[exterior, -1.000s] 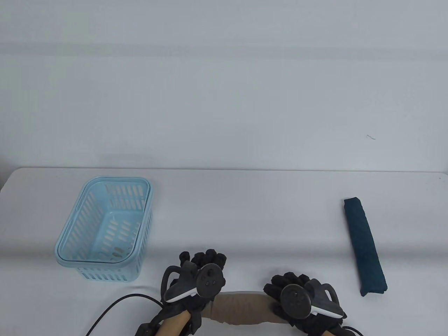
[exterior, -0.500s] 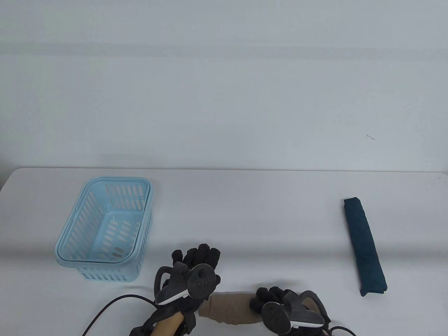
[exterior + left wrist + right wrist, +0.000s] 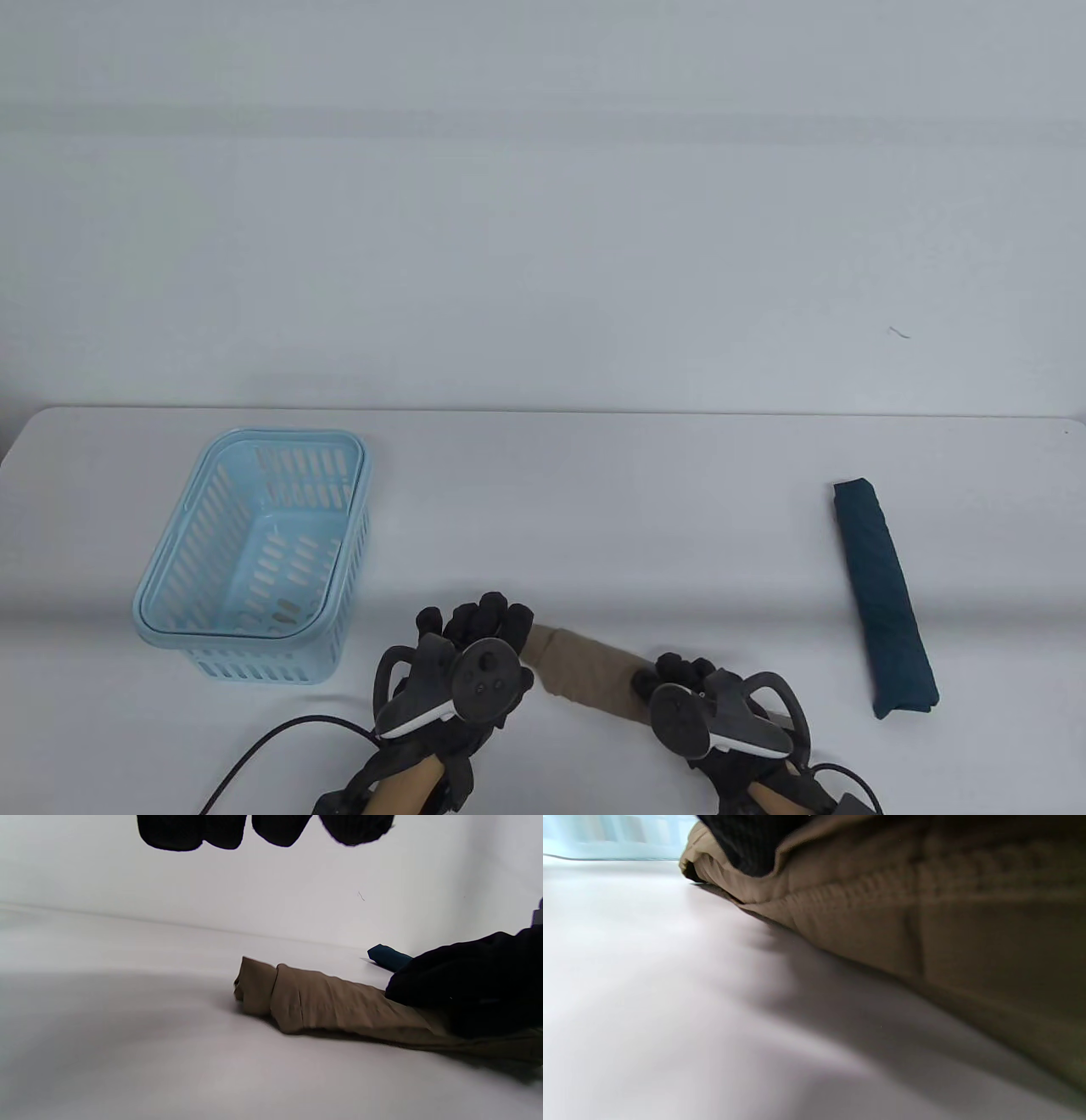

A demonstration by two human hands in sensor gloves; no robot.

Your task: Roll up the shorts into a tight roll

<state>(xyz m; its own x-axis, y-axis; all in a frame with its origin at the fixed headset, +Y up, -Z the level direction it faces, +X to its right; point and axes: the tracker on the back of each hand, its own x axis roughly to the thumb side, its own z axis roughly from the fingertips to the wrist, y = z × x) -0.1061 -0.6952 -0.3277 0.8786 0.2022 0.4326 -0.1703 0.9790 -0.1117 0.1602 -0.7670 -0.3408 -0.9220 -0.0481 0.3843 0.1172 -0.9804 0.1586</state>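
Basket (image 3: 254,552) at left. Left hand (image 3: 462,671) hovers off the shorts (image 3: 585,675), fingers loosely curled, holding nothing. Right hand (image 3: 713,713) grips the tan roll's right end. Rolling appears complete; next, likely tighten or place it. Navy roll (image 3: 887,598) far right.

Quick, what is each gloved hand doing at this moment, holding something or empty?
Left hand: open, fingers hang above the table, holding nothing.
Right hand: grips one end of the tan rolled shorts.
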